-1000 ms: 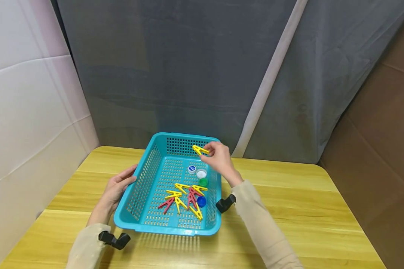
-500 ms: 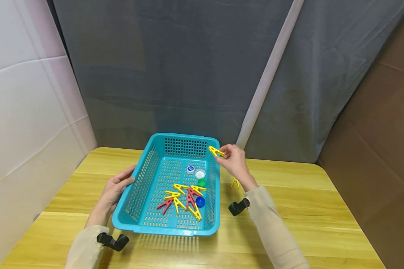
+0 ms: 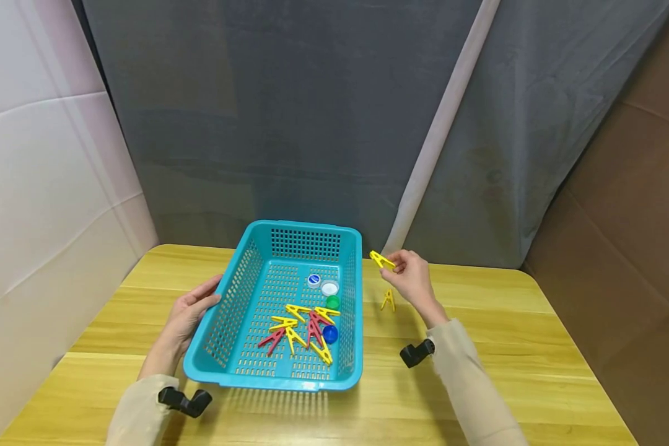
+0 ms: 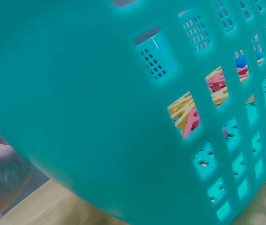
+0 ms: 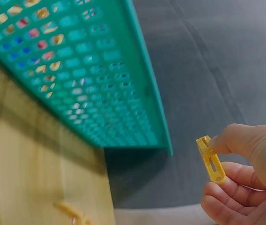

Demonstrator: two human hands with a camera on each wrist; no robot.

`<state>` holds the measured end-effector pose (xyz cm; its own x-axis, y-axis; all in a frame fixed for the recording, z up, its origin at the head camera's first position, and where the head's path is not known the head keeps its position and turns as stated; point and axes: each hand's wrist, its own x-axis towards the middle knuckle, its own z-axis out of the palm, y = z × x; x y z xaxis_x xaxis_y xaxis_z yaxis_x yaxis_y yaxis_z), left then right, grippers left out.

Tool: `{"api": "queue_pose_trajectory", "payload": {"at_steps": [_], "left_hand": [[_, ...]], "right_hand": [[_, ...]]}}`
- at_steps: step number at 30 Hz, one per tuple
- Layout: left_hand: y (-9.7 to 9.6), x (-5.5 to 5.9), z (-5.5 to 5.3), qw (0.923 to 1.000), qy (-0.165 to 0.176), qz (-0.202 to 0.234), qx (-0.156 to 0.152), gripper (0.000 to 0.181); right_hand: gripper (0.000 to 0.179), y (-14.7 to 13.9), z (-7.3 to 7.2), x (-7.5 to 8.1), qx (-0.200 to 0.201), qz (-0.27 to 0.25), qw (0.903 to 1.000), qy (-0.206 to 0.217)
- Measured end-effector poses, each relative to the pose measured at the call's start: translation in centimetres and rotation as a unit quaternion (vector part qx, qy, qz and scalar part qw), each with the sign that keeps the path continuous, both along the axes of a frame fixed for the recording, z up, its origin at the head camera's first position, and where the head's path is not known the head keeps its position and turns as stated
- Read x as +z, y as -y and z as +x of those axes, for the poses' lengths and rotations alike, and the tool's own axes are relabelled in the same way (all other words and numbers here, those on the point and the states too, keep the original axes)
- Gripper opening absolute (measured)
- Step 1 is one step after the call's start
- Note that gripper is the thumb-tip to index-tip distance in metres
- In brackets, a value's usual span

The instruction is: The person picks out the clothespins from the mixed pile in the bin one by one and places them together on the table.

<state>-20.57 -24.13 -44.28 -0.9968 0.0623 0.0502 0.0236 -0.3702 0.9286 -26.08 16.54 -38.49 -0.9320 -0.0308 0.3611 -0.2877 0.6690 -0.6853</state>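
My right hand [image 3: 412, 279] pinches a yellow clothespin [image 3: 381, 260] between thumb and fingertips, just right of the turquoise basket [image 3: 357, 279]. The right wrist view shows this clothespin [image 5: 211, 161] side-on at the fingertips. Below it, a second yellow clothespin [image 3: 388, 300] is on the table. My left hand [image 3: 186, 319] holds the basket by its left rim; part of its fingers is hidden behind the wall. Inside the basket lie several yellow clothespins [image 3: 292, 339], red clothespins [image 3: 273, 339], a dark blue cap [image 3: 330, 334], a green cap [image 3: 332, 302], a white cap [image 3: 329, 288] and a blue-and-white cap [image 3: 314, 281].
The wooden table [image 3: 479, 371] runs back to a grey curtain [image 3: 312, 124] with a pale pole [image 3: 435, 142] slanting across it. A white wall [image 3: 50, 161] stands at the left, and a brown panel [image 3: 619, 217] at the right.
My right hand has carried the yellow clothespin from over the basket's back right corner out past its right rim. The clothespin on the table has come into view. My left hand stays at the rim.
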Motion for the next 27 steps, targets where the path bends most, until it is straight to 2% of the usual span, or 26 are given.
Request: {"api": "queue_pose_trajectory", "payload": {"at_steps": [15, 27], "left_hand": [[0.0, 0.1, 0.0, 0.9997, 0.012, -0.020, 0.007, 0.036], [0.1, 0.2, -0.1, 0.9998, 0.016, -0.010, 0.005, 0.035]], "right_hand": [[0.019, -3.9, 0.2, -3.7, -0.035, 0.022, 0.9991, 0.002], [0.021, -5.4, 0.4, -6.1, -0.056, 0.029, 0.9967, 0.050]]}}
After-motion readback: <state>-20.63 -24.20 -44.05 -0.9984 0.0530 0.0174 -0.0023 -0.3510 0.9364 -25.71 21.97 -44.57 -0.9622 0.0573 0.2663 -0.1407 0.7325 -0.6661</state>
